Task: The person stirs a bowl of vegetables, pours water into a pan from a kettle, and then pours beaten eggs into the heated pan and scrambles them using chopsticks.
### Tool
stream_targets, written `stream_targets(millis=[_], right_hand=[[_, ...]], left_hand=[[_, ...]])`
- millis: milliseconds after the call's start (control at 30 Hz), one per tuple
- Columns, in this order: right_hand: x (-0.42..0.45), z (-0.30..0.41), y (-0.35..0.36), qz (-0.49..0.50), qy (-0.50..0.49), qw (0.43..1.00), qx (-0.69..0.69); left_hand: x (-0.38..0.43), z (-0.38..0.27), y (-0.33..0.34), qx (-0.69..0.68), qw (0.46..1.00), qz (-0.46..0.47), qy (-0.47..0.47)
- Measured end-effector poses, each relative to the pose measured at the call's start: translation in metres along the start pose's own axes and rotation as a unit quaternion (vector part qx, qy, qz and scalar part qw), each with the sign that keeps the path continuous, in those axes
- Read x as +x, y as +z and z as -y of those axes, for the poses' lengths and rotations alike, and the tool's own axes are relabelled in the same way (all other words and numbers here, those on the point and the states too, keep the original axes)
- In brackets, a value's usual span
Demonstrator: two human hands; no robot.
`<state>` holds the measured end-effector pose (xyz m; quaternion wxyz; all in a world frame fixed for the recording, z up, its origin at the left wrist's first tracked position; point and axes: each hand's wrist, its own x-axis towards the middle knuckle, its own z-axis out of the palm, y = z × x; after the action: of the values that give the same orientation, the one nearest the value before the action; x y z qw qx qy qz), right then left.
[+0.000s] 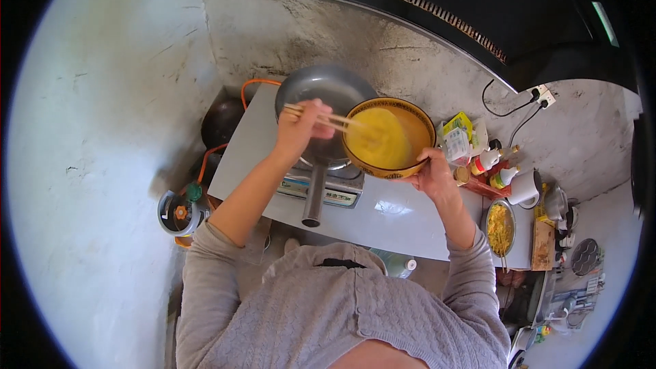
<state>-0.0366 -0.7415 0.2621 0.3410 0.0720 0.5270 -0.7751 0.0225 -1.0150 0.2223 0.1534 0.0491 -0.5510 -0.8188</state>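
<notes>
My left hand (303, 128) grips a pair of wooden chopsticks (338, 122), their tips blurred in the yellow liquid (380, 138), which looks like beaten egg. That liquid lies in a brown bowl (426, 119) with a dark patterned rim, tilted towards the left. My right hand (433, 171) holds the bowl by its lower right edge. Behind my left hand, a dark wok (325, 84) sits on a gas stove (328, 196), its tubular handle (315, 200) pointing at me. The bowl hangs above the wok's right side and covers part of it.
A black range hood (435, 0) juts out overhead. Seasoning bottles (487, 161), bags (457, 138) and a white pitcher (524, 188) line the right wall. A plate of yellow food (500, 228) stands at the table's right. On the left is a gas cylinder (179, 212) with an orange hose (207, 156).
</notes>
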Motion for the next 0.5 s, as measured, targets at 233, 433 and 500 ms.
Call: stream_targets(millis=[233, 433, 500], right_hand=[[0.021, 0.023, 0.037, -0.045, 0.048, 0.993, -0.098], [0.047, 0.037, 0.044, -0.062, 0.057, 0.984, -0.160], [0.057, 0.040, 0.041, -0.079, 0.069, 0.984, -0.146]], left_hand=[[0.034, 0.020, -0.028, -0.035, 0.999, 0.000, -0.029], [0.051, 0.036, -0.038, -0.058, 0.997, -0.006, -0.051], [0.054, 0.040, -0.039, -0.062, 0.997, -0.028, -0.035]])
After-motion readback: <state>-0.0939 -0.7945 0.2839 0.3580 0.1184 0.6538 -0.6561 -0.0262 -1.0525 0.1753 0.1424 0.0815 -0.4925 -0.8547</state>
